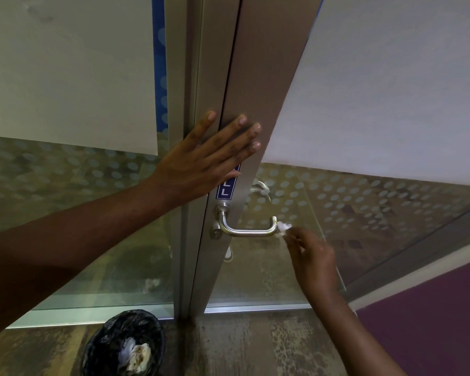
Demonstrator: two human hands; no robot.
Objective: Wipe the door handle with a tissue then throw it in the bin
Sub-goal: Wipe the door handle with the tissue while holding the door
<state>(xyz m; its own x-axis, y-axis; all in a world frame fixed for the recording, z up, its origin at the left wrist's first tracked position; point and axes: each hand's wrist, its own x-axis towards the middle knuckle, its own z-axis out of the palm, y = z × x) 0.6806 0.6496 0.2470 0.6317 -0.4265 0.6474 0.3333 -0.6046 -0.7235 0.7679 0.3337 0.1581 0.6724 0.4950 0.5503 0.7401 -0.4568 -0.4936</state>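
Observation:
A brushed-metal lever door handle (244,231) sticks out from the grey door frame (258,77) at mid-height. My right hand (311,257) pinches a small white tissue (284,227) at its fingertips, and the tissue touches the handle's free right end. My left hand (204,161) lies flat with fingers spread on the door frame above the handle, holding nothing. A round bin (122,346) with a black liner stands on the floor at the bottom left, with crumpled white paper inside.
The door is glass with a dotted frosted pattern and white sheets stuck on it. A blue label (227,187) sits just above the handle. A second handle (261,187) shows through the glass. A purple wall (432,321) is at the lower right.

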